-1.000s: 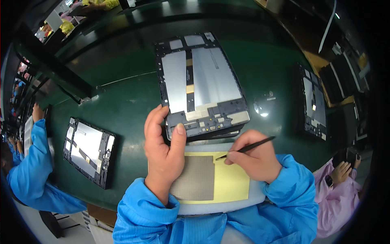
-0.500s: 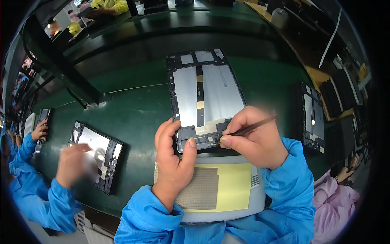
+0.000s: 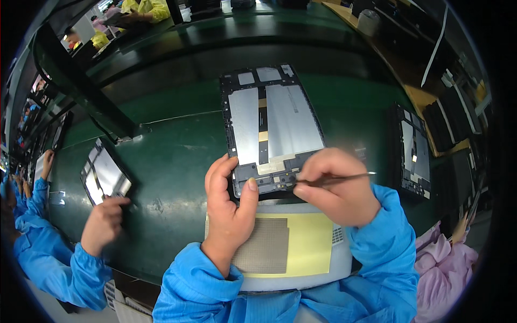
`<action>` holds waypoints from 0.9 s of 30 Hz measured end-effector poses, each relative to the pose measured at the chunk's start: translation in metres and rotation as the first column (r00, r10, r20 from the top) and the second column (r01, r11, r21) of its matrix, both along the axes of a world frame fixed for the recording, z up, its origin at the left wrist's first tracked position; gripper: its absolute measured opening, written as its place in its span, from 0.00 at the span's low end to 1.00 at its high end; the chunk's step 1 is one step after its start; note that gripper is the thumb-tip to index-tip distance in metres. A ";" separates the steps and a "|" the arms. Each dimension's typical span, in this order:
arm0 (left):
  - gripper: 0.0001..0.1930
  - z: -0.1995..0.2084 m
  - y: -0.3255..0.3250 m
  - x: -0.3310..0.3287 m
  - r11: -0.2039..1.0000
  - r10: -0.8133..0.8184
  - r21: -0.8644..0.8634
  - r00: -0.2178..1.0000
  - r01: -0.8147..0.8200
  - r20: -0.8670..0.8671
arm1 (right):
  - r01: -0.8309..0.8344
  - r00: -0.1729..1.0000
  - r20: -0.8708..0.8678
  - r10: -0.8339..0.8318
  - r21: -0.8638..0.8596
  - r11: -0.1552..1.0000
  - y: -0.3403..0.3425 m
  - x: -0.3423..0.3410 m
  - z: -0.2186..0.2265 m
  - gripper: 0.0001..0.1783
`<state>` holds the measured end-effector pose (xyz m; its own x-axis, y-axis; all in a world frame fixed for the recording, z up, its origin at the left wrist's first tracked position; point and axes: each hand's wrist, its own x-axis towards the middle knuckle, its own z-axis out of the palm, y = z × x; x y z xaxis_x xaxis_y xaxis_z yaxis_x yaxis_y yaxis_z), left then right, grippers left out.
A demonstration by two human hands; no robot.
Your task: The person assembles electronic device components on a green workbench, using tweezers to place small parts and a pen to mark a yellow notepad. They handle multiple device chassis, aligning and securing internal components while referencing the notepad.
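Observation:
An opened tablet (image 3: 295, 118) lies in front of me, showing a black frame, silver panels and a dark flat cable down the middle. My left hand (image 3: 229, 215) grips its lower left corner, thumb on top and fingers along the side. At the lower right corner my right hand (image 3: 342, 188) pinches a slim dark tool (image 3: 353, 176) that looks like tweezers. One pointed end of the tool sticks out to the right; the working end and whatever it touches are hidden by my fingers, which rest close to the tablet's lower edge.
Nearer me lie a yellow sheet (image 3: 312, 245) and a brown gridded piece (image 3: 264, 245) on a pale padded surface. Another opened tablet (image 3: 413, 153) lies right. On the left, a co-worker's hand (image 3: 105, 223) touches a tilted tablet (image 3: 105, 172). A dark post (image 3: 86, 86) stands beyond.
My right hand has turned slightly, and the dark tool now lies flatter, pointing right. My left hand stays put. The co-worker's tablet on the left has been turned and shifted.

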<state>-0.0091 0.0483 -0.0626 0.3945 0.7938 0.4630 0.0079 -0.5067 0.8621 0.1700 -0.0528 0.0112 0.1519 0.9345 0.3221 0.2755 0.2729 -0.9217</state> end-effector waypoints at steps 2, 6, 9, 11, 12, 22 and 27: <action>0.20 -0.002 0.000 -0.002 0.999 0.020 0.037 0.999 -0.019 -0.040 | 0.027 0.945 -0.326 -0.038 -0.041 0.999 -0.023 -0.012 -0.008 0.11; 0.21 -0.003 -0.001 0.000 0.999 0.014 0.040 0.998 -0.012 -0.063 | -0.038 0.944 -0.311 -0.114 -0.444 0.895 -0.054 -0.020 -0.047 0.11; 0.21 -0.005 0.000 -0.002 0.999 0.020 0.040 0.997 -0.017 -0.071 | -0.060 0.877 -0.448 -0.172 -0.459 0.887 -0.055 -0.021 -0.045 0.11; 0.21 -0.003 0.000 -0.002 0.999 0.021 0.032 0.997 -0.018 -0.073 | -0.022 0.935 -0.322 -0.147 -0.467 0.884 -0.054 -0.021 -0.050 0.11; 0.21 -0.002 0.000 -0.003 1.000 0.019 0.022 0.997 -0.017 -0.076 | -0.003 0.941 -0.302 -0.151 -0.455 0.890 -0.053 -0.023 -0.051 0.11; 0.21 -0.003 0.002 -0.003 1.000 0.012 0.000 0.998 -0.012 -0.054 | 0.019 0.937 -0.303 -0.172 -0.448 0.894 -0.052 -0.026 -0.050 0.10; 0.21 0.001 0.000 -0.003 1.000 0.019 0.009 0.998 -0.018 -0.055 | 0.131 0.960 -0.243 -0.136 -0.036 0.991 -0.043 -0.009 -0.015 0.10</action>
